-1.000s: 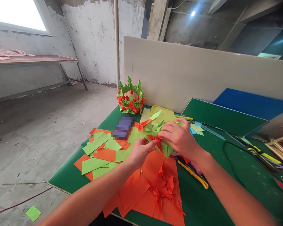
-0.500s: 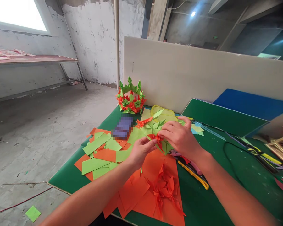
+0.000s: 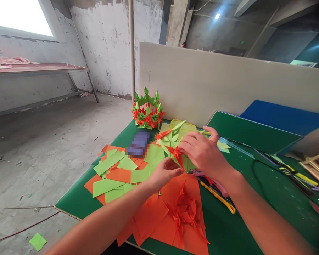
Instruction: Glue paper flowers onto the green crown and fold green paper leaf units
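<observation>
My right hand (image 3: pixel 203 150) has its fingertips closed at the right side of an orange paper flower (image 3: pixel 176 153). That flower lies against a folded green paper piece (image 3: pixel 170 142) with pointed leaves and another orange bloom (image 3: pixel 163 134) at its upper left. My left hand (image 3: pixel 164 174) is at the lower edge of the green piece, thumb pointing right and fingers curled beneath; its fingertips are partly hidden. Below the hands, several loose orange paper flowers (image 3: pixel 187 214) rest on orange sheets (image 3: pixel 159 221).
A finished-looking green and orange paper crown (image 3: pixel 148 112) stands at the table's back corner. Left lie green and orange strips (image 3: pixel 108 163) and a blurred phone-like object (image 3: pixel 138 143). Yellow-handled pliers (image 3: pixel 219 198) are right of the hands. A pale board (image 3: pixel 228 81) stands behind the green table (image 3: pixel 244 212).
My left hand has let go of the orange flower's petal and moved slightly down and right, under the green piece. My right hand stays at the flower, and the green piece has tilted a little.
</observation>
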The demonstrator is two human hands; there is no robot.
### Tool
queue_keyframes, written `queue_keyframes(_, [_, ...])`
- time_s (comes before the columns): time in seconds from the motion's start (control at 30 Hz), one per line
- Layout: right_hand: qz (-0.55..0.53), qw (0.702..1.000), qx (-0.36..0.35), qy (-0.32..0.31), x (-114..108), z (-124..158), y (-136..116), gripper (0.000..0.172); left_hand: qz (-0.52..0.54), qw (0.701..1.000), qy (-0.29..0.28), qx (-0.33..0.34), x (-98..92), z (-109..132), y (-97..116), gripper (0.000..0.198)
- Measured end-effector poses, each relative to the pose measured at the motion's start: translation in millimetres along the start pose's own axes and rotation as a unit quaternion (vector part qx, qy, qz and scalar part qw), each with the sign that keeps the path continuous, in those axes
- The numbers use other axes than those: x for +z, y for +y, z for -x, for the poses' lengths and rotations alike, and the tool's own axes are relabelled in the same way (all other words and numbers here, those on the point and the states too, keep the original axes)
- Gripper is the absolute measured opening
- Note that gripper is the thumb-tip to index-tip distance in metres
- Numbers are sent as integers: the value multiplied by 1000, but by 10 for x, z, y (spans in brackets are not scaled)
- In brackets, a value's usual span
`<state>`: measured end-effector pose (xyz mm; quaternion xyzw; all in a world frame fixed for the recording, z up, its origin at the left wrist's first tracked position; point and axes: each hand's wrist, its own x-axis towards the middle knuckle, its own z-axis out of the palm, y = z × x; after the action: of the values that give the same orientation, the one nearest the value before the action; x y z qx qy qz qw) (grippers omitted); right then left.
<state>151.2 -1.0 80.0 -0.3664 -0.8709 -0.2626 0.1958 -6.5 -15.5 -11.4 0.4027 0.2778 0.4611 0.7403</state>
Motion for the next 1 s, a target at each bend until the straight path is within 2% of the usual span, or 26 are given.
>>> queue_keyframes(0.13, [17, 1000, -14, 0, -5, -54, -90, 24, -25, 1000, 12, 9, 3, -18, -31, 31])
queue_keyframes(0.23, [30, 999, 3, 30, -62, -58, -115, 22, -18, 998, 45, 37, 5, -24, -22, 33])
queue_keyframes(0.33, [26, 993, 90, 73, -116, 103, -24, 17, 35, 997, 51, 51, -9, -36, -1, 39])
queue_keyframes(0.4, [3, 985, 158, 75, -101, 347, 99, 17, 64, 994, 62, 58, -22, -46, 22, 40])
queue_keyframes(0.47, [-37, 971, 235, 32, -38, 678, 232, 30, 75, 991, 86, 63, -31, -54, 53, 36])
queue_keyframes(0.5, [-51, 958, 282, -10, 7, 857, 286, 35, 82, 990, 95, 67, -33, -56, 72, 34])
queue_keyframes(0.6, [-109, 897, 397, -161, 156, 1328, 363, 47, 126, 985, 87, 78, -28, -62, 128, 32])
queue_keyframes(0.67, [-154, 853, 442, -231, 235, 1510, 347, 50, 158, 981, 75, 83, -25, -66, 154, 32])
queue_keyframes(0.73, [-182, 821, 471, -268, 283, 1573, 311, 52, 174, 980, 70, 73, -26, -71, 167, 31])
queue_keyframes(0.9, [-241, 764, 506, -320, 314, 1510, 273, 55, 203, 974, 97, 33, -24, -93, 179, 36])
queue_keyframes(1.0, [-264, 746, 514, -330, 332, 1523, 289, 56, 213, 970, 108, 37, -22, -104, 190, 37])
